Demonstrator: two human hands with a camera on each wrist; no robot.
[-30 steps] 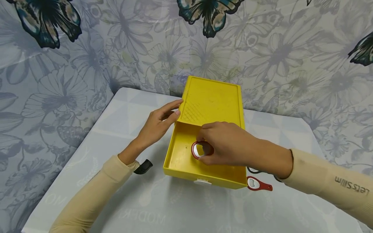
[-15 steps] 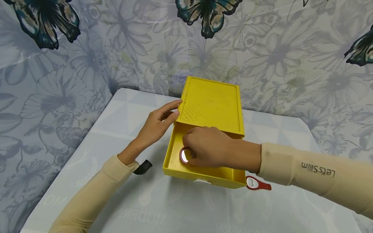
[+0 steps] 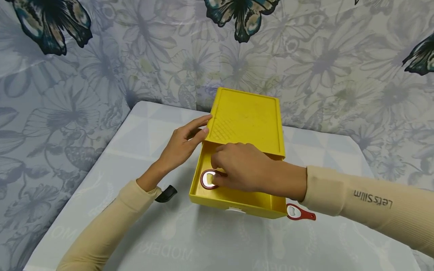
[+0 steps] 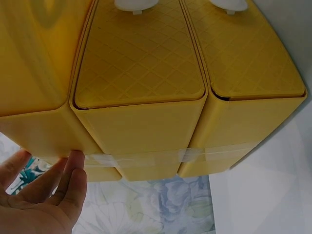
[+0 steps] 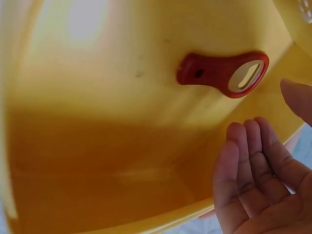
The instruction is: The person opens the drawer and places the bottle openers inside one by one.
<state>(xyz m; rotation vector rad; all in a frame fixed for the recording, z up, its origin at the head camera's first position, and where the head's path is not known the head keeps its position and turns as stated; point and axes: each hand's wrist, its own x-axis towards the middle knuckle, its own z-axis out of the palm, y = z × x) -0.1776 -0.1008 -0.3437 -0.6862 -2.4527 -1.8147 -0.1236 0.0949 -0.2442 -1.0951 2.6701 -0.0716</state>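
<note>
A red bottle opener (image 5: 209, 70) with a metal head lies on the floor of the pulled-out yellow drawer (image 3: 217, 204). My right hand (image 3: 247, 167) is inside the drawer over it. In the right wrist view, the fingers (image 5: 234, 161) and thumb stand apart from the opener, holding nothing. My left hand (image 3: 184, 145) rests its fingertips against the left side of the yellow drawer unit (image 3: 251, 120). The left wrist view shows those fingers (image 4: 73, 185) nearly straight on the casing.
A second red bottle opener (image 3: 301, 213) lies on the table right of the drawer. A black object (image 3: 167, 194) sits by the left sleeve. Clear tape (image 4: 219, 153) joins the stacked drawer casings. A patterned backdrop (image 3: 322, 75) stands behind the table.
My right hand has carried the bottle opener leftward in the drawer and let it go on the drawer floor. The left hand has stayed in place.
</note>
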